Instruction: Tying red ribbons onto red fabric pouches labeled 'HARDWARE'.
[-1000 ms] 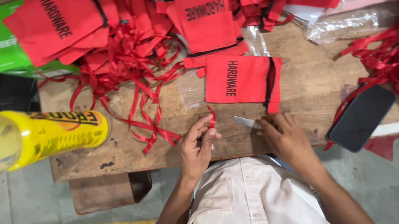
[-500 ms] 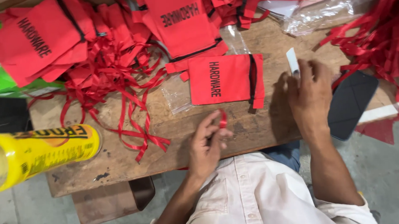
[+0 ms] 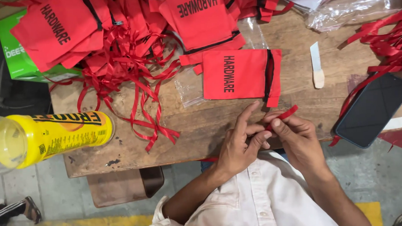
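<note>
Ribbon, red, thin and limp, sits pinched between fingers of left hand and right hand; best gripped near its end.

A yellow bottle lies on its side at the left edge of the wooden table. A green box sits upper left under red pouches. A dark phone rests at right, a small white blade above it.
</note>
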